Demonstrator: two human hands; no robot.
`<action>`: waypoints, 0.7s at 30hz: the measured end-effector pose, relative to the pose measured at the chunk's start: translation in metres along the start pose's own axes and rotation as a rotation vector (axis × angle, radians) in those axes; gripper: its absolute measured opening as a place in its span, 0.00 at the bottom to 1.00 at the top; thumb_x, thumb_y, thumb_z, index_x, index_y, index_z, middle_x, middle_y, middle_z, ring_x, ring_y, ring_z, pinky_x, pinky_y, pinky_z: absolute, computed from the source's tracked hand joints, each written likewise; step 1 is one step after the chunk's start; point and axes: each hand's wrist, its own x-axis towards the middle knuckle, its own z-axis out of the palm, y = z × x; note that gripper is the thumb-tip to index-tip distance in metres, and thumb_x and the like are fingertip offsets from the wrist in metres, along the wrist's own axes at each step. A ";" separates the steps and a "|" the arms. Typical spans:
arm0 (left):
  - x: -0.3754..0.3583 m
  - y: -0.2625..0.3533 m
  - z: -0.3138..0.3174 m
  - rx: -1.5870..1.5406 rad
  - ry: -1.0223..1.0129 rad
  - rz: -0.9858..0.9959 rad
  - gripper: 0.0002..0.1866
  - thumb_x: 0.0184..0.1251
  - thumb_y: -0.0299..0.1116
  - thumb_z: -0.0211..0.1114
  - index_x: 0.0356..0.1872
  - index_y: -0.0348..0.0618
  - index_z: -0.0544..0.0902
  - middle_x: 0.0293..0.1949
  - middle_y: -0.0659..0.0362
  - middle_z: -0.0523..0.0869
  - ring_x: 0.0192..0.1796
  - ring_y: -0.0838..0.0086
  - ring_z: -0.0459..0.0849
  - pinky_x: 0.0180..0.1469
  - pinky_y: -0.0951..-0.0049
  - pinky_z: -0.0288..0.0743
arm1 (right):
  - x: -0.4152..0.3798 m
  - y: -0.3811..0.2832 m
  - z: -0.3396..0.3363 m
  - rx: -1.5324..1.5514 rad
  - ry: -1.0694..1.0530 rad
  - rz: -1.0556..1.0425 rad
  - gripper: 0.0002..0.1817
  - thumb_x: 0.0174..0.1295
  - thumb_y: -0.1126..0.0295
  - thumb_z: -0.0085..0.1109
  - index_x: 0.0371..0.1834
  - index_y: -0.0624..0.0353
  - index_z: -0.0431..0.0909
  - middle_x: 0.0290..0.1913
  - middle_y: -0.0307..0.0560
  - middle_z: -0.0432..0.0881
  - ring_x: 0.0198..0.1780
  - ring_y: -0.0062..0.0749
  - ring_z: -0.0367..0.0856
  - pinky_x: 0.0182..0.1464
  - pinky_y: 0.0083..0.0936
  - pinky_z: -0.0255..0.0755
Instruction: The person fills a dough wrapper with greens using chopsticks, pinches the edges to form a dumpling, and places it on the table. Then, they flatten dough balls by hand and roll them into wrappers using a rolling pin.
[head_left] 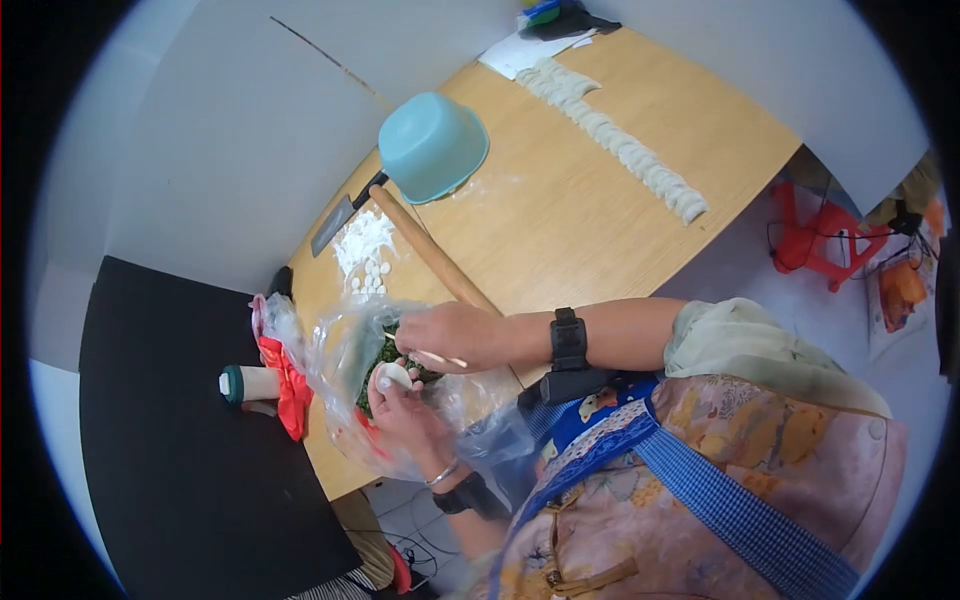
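Observation:
My left hand [405,415] is curled around a round white dumpling wrapper [395,375], over the near side of a clear plastic bag. Close above it, my right hand [455,335] grips a pair of chopsticks [440,358], with their tips toward chopped green filling [388,352]. The filling lies in the opened plastic bag [340,365], partly hidden behind both hands. Whether any filling is on the wrapper cannot be made out.
A wooden rolling pin [435,250] lies beyond my right hand. Dough pieces [370,278], white flour [362,240], a cleaver [333,226] and an upturned blue basin [430,145] are farther back. Rows of dumplings [625,148] line the table [560,220]. A cup [250,385] is at left.

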 end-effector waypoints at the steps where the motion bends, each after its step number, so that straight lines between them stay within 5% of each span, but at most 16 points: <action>1: 0.003 0.002 -0.006 -0.001 -0.011 -0.036 0.17 0.82 0.34 0.56 0.64 0.36 0.75 0.53 0.50 0.86 0.45 0.71 0.87 0.40 0.79 0.81 | 0.002 -0.001 -0.002 0.034 0.008 0.073 0.07 0.66 0.71 0.60 0.43 0.61 0.77 0.40 0.52 0.80 0.43 0.53 0.81 0.41 0.41 0.75; 7: 0.004 0.018 -0.028 -0.425 0.016 -0.216 0.17 0.79 0.29 0.59 0.64 0.36 0.76 0.61 0.47 0.83 0.57 0.66 0.86 0.52 0.73 0.88 | 0.005 0.000 -0.013 0.264 0.250 0.072 0.09 0.76 0.70 0.52 0.47 0.64 0.79 0.39 0.51 0.80 0.39 0.42 0.81 0.42 0.34 0.73; 18: -0.011 0.039 -0.028 -0.803 0.039 -0.379 0.13 0.77 0.24 0.58 0.59 0.38 0.78 0.63 0.44 0.81 0.65 0.56 0.81 0.65 0.57 0.83 | 0.002 0.001 -0.007 0.572 0.195 0.320 0.12 0.77 0.68 0.51 0.45 0.66 0.80 0.40 0.46 0.80 0.35 0.24 0.79 0.38 0.24 0.73; 21: -0.014 0.029 -0.050 -0.828 -0.082 -0.318 0.18 0.78 0.27 0.58 0.66 0.40 0.75 0.63 0.46 0.80 0.63 0.57 0.81 0.64 0.57 0.83 | 0.003 -0.005 -0.015 0.695 0.141 0.411 0.13 0.79 0.68 0.49 0.46 0.67 0.79 0.40 0.44 0.80 0.34 0.22 0.79 0.36 0.22 0.75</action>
